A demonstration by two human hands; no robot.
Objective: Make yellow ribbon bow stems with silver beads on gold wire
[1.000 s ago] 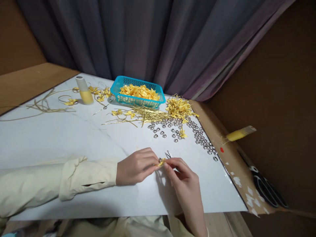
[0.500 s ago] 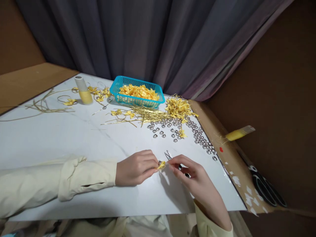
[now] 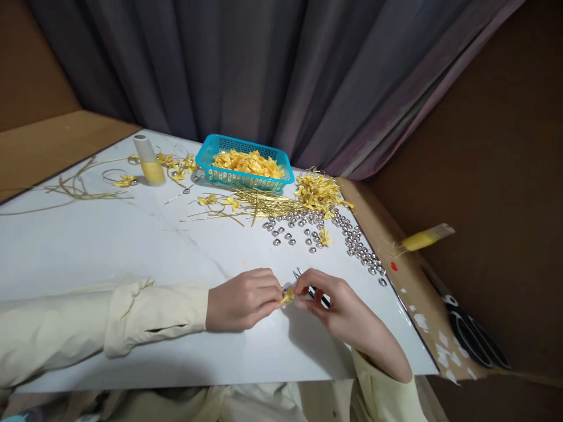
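Note:
My left hand (image 3: pixel 244 299) rests on the white table (image 3: pixel 132 246), fingers pinched on a small yellow ribbon bow (image 3: pixel 288 298) with a silver bead at its top. My right hand (image 3: pixel 336 302) meets it from the right, fingers closed on the same bow, with small scissors (image 3: pixel 308 284) tucked in that hand, their silver tips poking out above the fingers. Both cream sleeves lie along the table's near edge.
Silver beads (image 3: pixel 352 240) lie scattered beyond the hands. Behind them are gold wires (image 3: pixel 264 205), a heap of yellow bows (image 3: pixel 319 190), a blue basket (image 3: pixel 244 164) of yellow ribbon pieces and a thread spool (image 3: pixel 149 161). Black scissors (image 3: pixel 475 337) and another spool (image 3: pixel 424 239) lie on the cardboard at right.
My right hand has swung its wrist out to the right and closed its fingers in on the bow again. My left hand has stayed put.

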